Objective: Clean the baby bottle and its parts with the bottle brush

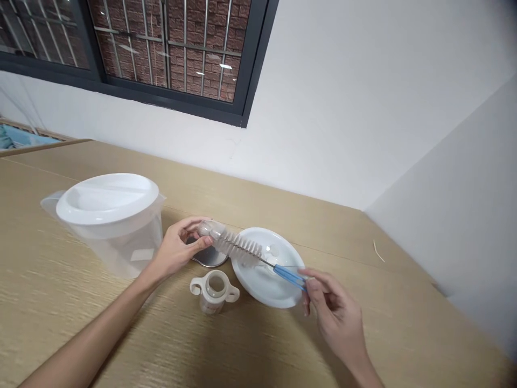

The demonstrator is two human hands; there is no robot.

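My right hand point(335, 312) is closed on the blue handle of a bottle brush point(246, 248) with pale bristles. The brush slants up to the left, over a white bowl point(246, 285). At its far end, my left hand point(181, 242) grips a clear, dome-like cap point(210, 228), and the brush tip appears to sit inside it. Below the hands stands a small clear baby bottle point(212, 302) with a cream two-handled collar, its mouth uncovered. The bowl holds some small clear pieces that I cannot make out fully.
On the left stands a large translucent pitcher point(129, 248) with a white lid. A shiny grey flat object point(212, 258) lies partly under my left hand. The wooden table point(404, 323) meets a white wall below a barred window. A thin pale strip point(378, 251) lies at right.
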